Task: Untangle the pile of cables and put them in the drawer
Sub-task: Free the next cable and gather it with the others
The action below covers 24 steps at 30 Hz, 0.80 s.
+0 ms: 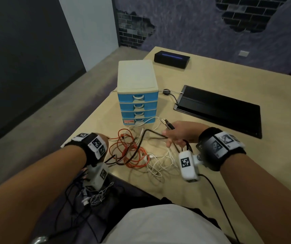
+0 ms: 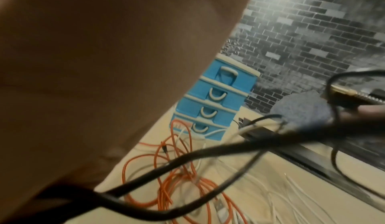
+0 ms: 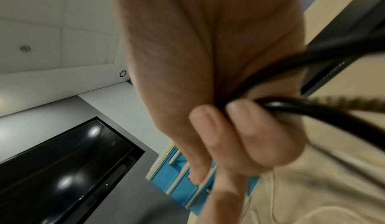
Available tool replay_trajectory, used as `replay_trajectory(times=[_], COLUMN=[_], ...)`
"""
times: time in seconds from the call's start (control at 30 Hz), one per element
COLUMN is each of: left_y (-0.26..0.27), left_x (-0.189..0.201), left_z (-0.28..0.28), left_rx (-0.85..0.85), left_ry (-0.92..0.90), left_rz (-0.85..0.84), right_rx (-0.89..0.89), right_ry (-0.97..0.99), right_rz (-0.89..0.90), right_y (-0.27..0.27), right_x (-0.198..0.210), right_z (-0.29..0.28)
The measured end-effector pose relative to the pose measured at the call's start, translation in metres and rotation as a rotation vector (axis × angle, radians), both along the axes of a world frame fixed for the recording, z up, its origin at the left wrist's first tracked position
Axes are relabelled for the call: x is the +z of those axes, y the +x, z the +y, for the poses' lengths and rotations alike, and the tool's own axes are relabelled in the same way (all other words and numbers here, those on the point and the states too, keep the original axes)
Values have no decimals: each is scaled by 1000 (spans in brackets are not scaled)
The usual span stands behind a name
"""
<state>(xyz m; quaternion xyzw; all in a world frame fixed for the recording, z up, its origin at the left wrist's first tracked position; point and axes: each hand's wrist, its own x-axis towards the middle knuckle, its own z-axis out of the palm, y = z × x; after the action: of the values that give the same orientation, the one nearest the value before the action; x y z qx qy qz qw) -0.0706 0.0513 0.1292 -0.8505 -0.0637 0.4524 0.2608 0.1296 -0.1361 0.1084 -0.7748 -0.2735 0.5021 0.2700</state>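
While left hand (image 1: 106, 143) hidden, grip unclear, right hand (image 1: 180, 132) fingers curl round black cable (image 1: 151, 134).

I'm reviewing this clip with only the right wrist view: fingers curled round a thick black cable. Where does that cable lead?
Observer: The thick black cable crosses over the coiled orange cable to the left hand, where its end is hidden.
Operator: Is any drawer open?
Observer: No, all four drawers of the blue-fronted plastic drawer unit look shut.
Operator: Is the right hand holding anything else?
Observer: Yes, the right hand also holds metal-tipped black plugs.
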Motion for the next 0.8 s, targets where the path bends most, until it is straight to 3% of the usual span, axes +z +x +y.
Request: replay_trajectory(times=[0.03,0.23,0.33,0.5,0.6,0.8], left_y=[0,31,71,116,132,155], left_x=[-4,-28,-54,-76,-87,-109], left_z=[1,5,8,-9,-23,-54], left_rx=[-22,-24,172,135,115,90], left_ry=[28,-91,-311,-437,-513,-607], left_rz=[33,-148,-231,-431,-457,-339], right_rx=[-20,-294,-380,0,57,-285], right_ry=[-25,65,97,15,-15,117], right_rz=[-13,-4,139,488,450,252], right_y=[1,-7,-11,-21,-30,-31], right_x=[-1,3,2,6,4,2], right_z=[-1,-5,-11,-36,-48,-67])
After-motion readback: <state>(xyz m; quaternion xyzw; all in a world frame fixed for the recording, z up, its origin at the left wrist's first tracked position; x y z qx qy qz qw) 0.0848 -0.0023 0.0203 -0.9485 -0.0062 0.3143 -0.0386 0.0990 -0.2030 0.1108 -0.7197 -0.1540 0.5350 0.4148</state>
